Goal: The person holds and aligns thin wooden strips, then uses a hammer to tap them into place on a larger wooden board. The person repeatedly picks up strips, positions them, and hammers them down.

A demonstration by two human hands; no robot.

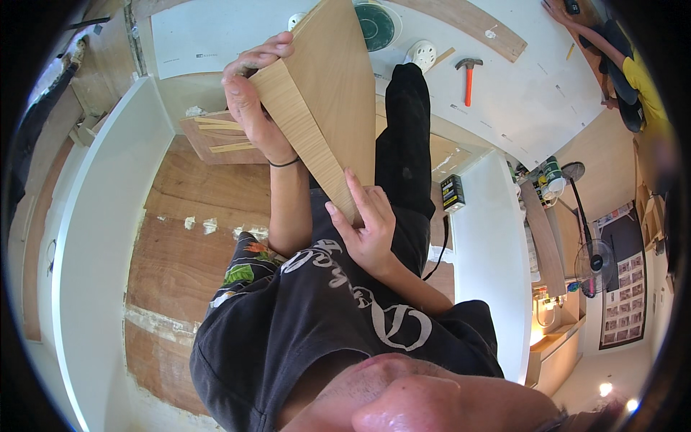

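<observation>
A light wooden panel (342, 79) stands tilted in front of my body, its long narrow face, a pale straight-grained edge strip (306, 129), turned up toward me. My left hand (255, 101) is closed on the far left end of this panel, fingers bent over the corner and thumb along its side. At the near end, my right hand (368, 225) has its thumb and index finger on either side of the edge strip, closed on the panel there. Whether the strip is a separate piece or part of the panel, I cannot tell.
A hammer (469, 81) with an orange handle lies on a white sheet (497, 111), near a white clog (422, 55) on my foot. A green-topped bucket (377, 27) stands beyond the panel. White boards (108, 216) rise at both sides. Another person (644, 86) in yellow is far right.
</observation>
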